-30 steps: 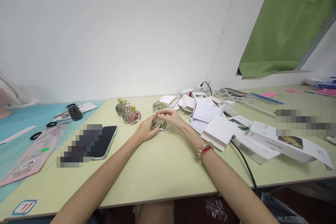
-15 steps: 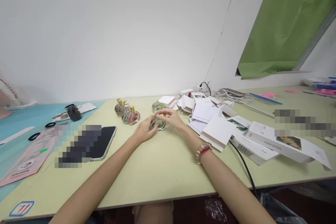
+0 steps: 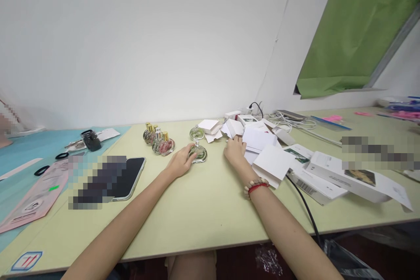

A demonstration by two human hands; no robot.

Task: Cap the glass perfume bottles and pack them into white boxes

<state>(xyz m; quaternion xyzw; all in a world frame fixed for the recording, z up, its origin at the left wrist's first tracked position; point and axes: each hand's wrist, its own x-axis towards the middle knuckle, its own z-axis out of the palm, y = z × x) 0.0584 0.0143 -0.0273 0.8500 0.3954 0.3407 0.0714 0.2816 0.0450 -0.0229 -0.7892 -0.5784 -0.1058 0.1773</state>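
Glass perfume bottle on pale-yellow table, toward far edge, held in half-curled left hand. Right hand bent beside white cartons; cannot tell its hold. Barcode on one, fine print unreadable. Blue-bordered sticker at near left corner; white wall beyond.

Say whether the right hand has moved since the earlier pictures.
Yes: the right hand went right, away from the held perfume bottle, towards the white carton pile.

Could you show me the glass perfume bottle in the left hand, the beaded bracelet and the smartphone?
Glass perfume bottle (image 3: 201, 155): head view, on its rounded body.
Beaded bracelet (image 3: 253, 184): head view, on its pale beads.
Smartphone (image 3: 129, 178): head view, on its dark screen.
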